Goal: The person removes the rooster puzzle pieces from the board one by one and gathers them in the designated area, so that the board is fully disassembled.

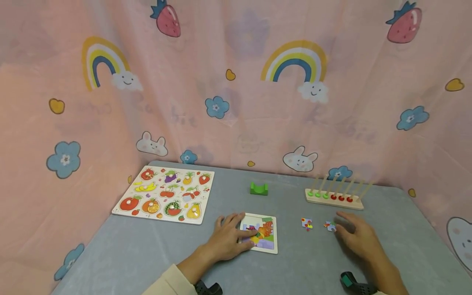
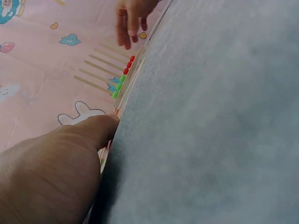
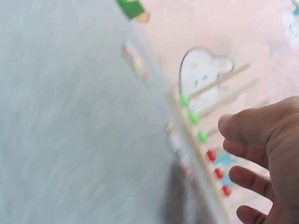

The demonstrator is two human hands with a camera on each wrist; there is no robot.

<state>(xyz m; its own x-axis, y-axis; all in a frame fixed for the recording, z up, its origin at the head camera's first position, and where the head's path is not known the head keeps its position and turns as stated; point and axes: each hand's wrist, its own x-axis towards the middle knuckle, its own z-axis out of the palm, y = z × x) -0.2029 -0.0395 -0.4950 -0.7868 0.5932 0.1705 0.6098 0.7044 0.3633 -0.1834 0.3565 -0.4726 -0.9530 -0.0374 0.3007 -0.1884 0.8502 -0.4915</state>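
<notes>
My left hand (image 1: 231, 239) rests on a small jigsaw puzzle tray (image 1: 273, 250), its fingers spread over the left side and hiding part of the colourful picture. A pale strip shows along the tray's upper left. Two loose jigsaw pieces lie on the table to the right: a nearer-to-tray one (image 1: 306, 223) and another (image 1: 329, 226) beside my right hand (image 1: 357, 237). In the right wrist view the right hand (image 3: 261, 158) hovers with loosely bent fingers and nothing between thumb and fingers. The pieces look blurred there.
A fruit peg puzzle board (image 1: 166, 196) lies at the back left. A green notched block (image 1: 259, 189) stands at the back middle. Behind the right hand is a wooden rack (image 1: 333, 200) with upright rods and green and red beads. A printed curtain (image 1: 236, 123) borders the grey table.
</notes>
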